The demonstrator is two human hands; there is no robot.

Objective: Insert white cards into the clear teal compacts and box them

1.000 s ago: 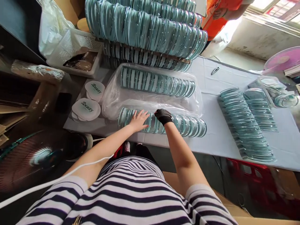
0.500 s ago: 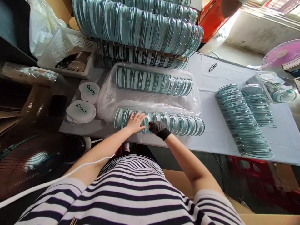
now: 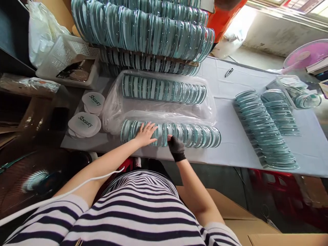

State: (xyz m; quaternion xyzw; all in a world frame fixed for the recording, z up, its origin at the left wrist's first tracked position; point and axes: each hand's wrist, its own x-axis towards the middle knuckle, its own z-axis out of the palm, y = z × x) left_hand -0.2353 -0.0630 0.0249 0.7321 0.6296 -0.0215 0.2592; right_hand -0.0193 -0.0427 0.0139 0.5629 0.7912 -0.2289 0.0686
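A row of round glass discs point(image 3: 194, 135) stands on edge along the near side of the white-covered table point(image 3: 230, 106). My left hand point(image 3: 145, 134) lies flat on the left part of this row, fingers spread. My right hand point(image 3: 175, 147), in a black glove, touches the row's near side just to the right, its fingers curled against the discs. A second row of discs point(image 3: 164, 89) lies in a clear plastic bag behind.
Tall stacks of disc rows point(image 3: 143, 30) rise at the back. White round lids printed "Sbeauty" point(image 3: 85, 123) lie at left beside a white basket point(image 3: 64, 58). Fanned-out discs point(image 3: 263, 133) lie at right. A pink fan point(image 3: 307, 56) stands far right. A cardboard box point(image 3: 238, 212) sits below.
My gloved right hand has come back from the top of the row toward me, down to its near side. My left hand stays flat on the discs.
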